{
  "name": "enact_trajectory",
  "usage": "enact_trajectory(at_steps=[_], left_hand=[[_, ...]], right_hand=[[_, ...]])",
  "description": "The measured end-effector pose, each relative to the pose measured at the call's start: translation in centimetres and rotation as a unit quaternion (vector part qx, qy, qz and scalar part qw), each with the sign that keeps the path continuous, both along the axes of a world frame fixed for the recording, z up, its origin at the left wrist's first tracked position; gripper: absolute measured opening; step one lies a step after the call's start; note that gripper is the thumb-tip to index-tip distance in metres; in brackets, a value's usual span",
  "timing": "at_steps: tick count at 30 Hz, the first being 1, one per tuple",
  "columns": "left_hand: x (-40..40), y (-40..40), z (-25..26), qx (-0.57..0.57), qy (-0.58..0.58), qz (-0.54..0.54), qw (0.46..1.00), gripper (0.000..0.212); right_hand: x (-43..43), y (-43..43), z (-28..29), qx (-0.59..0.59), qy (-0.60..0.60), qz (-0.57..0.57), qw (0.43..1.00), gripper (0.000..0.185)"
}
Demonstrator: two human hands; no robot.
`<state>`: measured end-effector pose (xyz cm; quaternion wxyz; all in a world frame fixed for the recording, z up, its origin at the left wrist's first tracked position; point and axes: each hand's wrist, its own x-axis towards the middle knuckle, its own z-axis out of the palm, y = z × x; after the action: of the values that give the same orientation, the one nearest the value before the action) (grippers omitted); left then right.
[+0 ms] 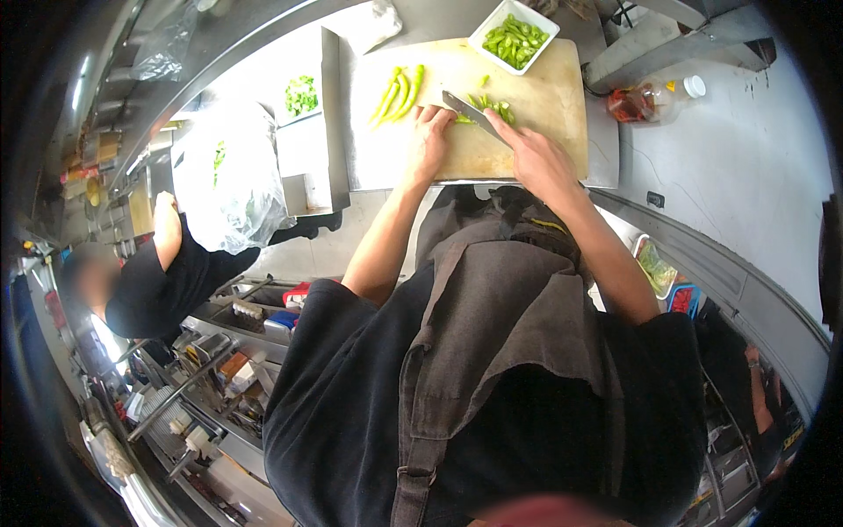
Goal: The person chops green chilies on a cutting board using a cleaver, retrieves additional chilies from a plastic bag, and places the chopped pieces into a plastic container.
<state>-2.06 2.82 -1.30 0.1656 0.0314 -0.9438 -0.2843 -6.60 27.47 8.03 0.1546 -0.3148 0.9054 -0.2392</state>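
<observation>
On a worn cutting board [553, 132], my right hand [541, 161] grips a kitchen knife [477, 117], its blade pointing up and left. My left hand [431, 138] presses its fingertips on a green chili pepper [463, 119] beside the blade. Sliced green chili [497, 109] lies around the far side of the knife. Several whole green peppers [398, 95] rest together at the board's left. A square white container [553, 29] with cut green pepper pieces stands on the board's far right corner.
A steel-walled sink or tray [334, 125] adjoins the board's left. Beyond it are chopped greens [301, 95] and a clear plastic bag [244, 197]; a co-worker [158, 283] stands there. A plastic bottle [652, 100] with red contents lies at right, near a metal frame [658, 49].
</observation>
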Motion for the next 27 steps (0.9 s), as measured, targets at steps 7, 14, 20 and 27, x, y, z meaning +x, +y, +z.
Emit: enact_trajectory(at_steps=[7,14,20,27], left_hand=[[0.1,-0.3,-0.1,0.02,0.011,0.02,1.0,0.01],[0.2,-0.6,-0.7,0.039,-0.001,0.013,0.999,0.011],[1.3,-1.8,-1.2,0.016,-0.002,0.049,0.999,0.014],[1.1,-0.6,1.2,0.004,-0.03,0.064,0.997,0.01]], right_hand=[[-0.3,-0.5,-2.0,-0.014,0.02,0.006,1.0,0.09],[0.1,-1.1,-2.9,-0.036,0.036,0.01,0.999,0.094],[-0.4,-1.8,-2.4,-0.018,0.003,0.015,1.0,0.095],[-0.5,-1.3,0.1,0.004,-0.009,0.017,1.0,0.094]])
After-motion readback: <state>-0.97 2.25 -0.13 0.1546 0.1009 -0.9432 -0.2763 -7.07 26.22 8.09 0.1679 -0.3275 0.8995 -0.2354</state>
